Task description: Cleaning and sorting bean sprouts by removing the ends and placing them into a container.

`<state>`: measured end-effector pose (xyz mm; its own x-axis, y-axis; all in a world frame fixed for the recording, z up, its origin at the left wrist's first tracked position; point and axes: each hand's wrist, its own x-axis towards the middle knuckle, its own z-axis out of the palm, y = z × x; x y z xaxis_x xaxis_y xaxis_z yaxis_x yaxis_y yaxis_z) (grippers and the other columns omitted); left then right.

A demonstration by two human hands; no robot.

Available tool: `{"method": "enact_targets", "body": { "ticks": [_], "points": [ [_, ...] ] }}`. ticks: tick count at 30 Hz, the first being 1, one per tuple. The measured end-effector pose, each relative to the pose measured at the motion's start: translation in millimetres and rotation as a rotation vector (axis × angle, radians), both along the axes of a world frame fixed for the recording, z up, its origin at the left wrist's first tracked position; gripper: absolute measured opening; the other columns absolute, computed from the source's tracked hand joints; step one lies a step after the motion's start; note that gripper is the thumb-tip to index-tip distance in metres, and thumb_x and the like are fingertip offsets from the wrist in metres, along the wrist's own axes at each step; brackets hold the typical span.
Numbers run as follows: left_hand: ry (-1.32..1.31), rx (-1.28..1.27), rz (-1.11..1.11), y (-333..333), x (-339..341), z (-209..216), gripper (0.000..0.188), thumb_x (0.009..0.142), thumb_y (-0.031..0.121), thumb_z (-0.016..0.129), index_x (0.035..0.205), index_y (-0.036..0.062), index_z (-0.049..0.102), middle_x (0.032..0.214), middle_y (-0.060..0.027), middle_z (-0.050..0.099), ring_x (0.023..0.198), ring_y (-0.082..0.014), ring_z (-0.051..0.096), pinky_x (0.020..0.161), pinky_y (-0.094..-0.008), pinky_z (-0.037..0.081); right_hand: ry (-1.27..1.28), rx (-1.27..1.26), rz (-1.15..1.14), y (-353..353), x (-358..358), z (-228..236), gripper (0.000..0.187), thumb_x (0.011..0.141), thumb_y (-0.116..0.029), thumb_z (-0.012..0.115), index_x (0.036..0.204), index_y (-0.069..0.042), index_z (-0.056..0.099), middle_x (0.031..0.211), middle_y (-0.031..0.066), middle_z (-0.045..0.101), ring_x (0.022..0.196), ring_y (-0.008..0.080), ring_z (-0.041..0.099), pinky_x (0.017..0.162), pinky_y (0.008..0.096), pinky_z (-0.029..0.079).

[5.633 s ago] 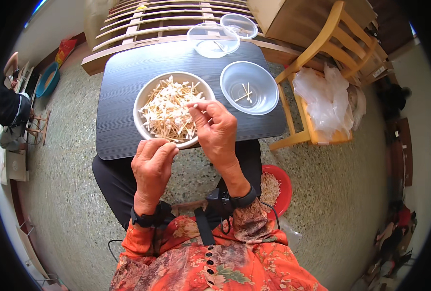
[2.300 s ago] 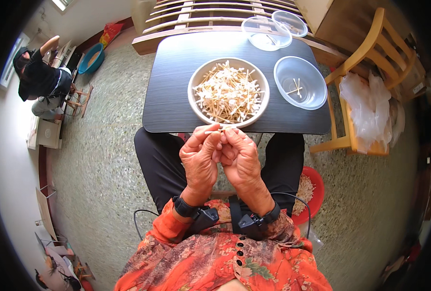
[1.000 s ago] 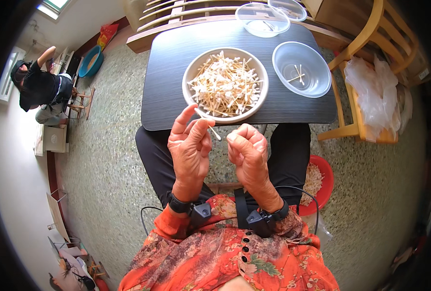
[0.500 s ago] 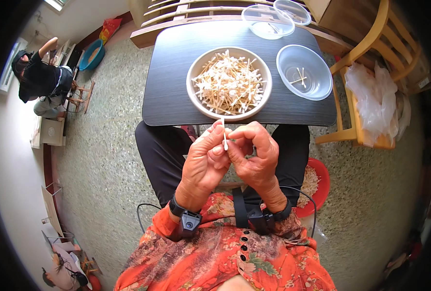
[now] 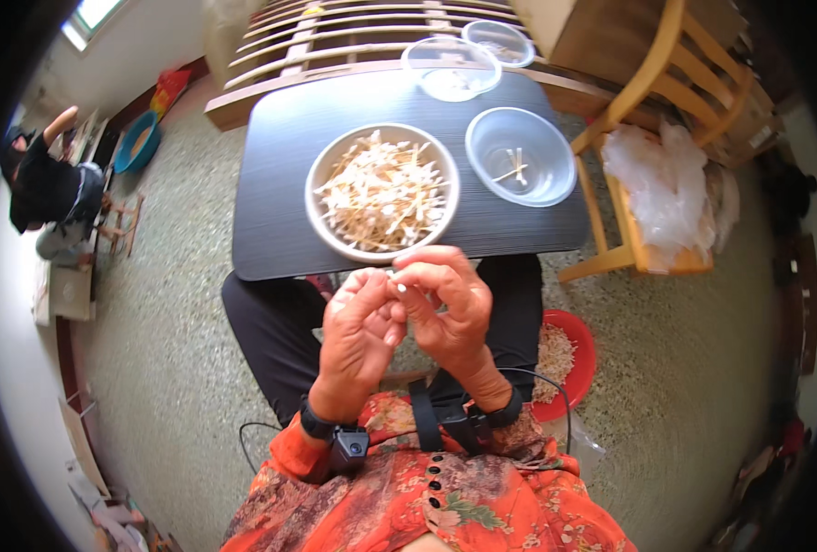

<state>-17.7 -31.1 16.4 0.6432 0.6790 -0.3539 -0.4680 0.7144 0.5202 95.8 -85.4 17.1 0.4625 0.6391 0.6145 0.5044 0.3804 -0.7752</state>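
Observation:
Close to the table's near edge my two hands meet with their fingertips together. Between them is a cotton swab [image 5: 402,288]; only its white tip shows, and the fingers hide the rest. My left hand [image 5: 360,333] pinches it with thumb and forefinger, while my right hand [image 5: 447,308] closes on it from the other side. Just beyond them, a round pale bowl [image 5: 314,213] is heaped with cotton swabs [image 5: 385,191]. To its right stands a clear plastic bowl [image 5: 555,187] with a few swabs [image 5: 513,167] at its bottom.
Two more clear tubs, one [image 5: 417,64] on the dark table [image 5: 275,198] and one [image 5: 509,41] behind it, stand at the back. A red basin [image 5: 581,354] of swabs sits on the floor at right. Plastic bags lie on a wooden chair [image 5: 624,262]. Another person [image 5: 54,184] is at far left.
The view has shifted, so table and bowls appear lower and farther left. The swab, earlier upright and plainly visible between my fingertips, is now mostly covered by them.

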Motion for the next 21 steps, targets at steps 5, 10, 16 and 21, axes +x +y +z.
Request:
{"method": "enact_targets", "body": {
  "ticks": [5,10,16,21],
  "points": [
    [0.072,0.251,0.024,-2,4,1,0.011,0.091,0.01,0.058,0.093,0.0063,0.047,0.079,-0.0111,0.064,0.052,-0.0103,0.055,0.041,-0.0191,0.038,0.419,-0.006,-0.173,6,11,-10,0.011,0.084,-0.007,0.067,0.089,-0.002,0.059,0.072,0.0016,0.06,0.058,0.0038,0.05,0.052,0.019,0.042],
    [0.311,0.578,-0.002,9,3,1,0.013,0.088,0.009,0.062,0.093,0.0041,0.051,0.076,-0.0069,0.063,0.055,-0.0066,0.052,0.047,-0.0165,0.038,0.306,-0.122,-0.455,19,74,11,0.014,0.083,-0.01,0.069,0.086,-0.001,0.059,0.07,0.0007,0.059,0.059,0.0058,0.052,0.054,0.0217,0.044],
    [0.651,1.255,0.229,29,5,-16,0.009,0.083,0.0,0.066,0.088,0.0021,0.06,0.076,0.0033,0.054,0.061,-0.0019,0.045,0.054,-0.0158,0.036,0.071,-0.328,-0.711,34,149,-1,0.017,0.078,-0.015,0.072,0.079,-0.002,0.062,0.068,0.0075,0.065,0.059,0.0161,0.061,0.057,0.0303,0.049],
    [0.748,1.348,0.329,34,6,-16,0.012,0.074,-0.001,0.071,0.081,0.0036,0.062,0.078,-0.0068,0.059,0.062,-0.0163,0.056,0.056,-0.0271,0.045,0.004,-0.468,-0.741,41,160,-7,0.017,0.08,-0.017,0.071,0.079,-0.002,0.063,0.068,0.0053,0.064,0.058,0.014,0.059,0.056,0.0288,0.048]
  ]
}}
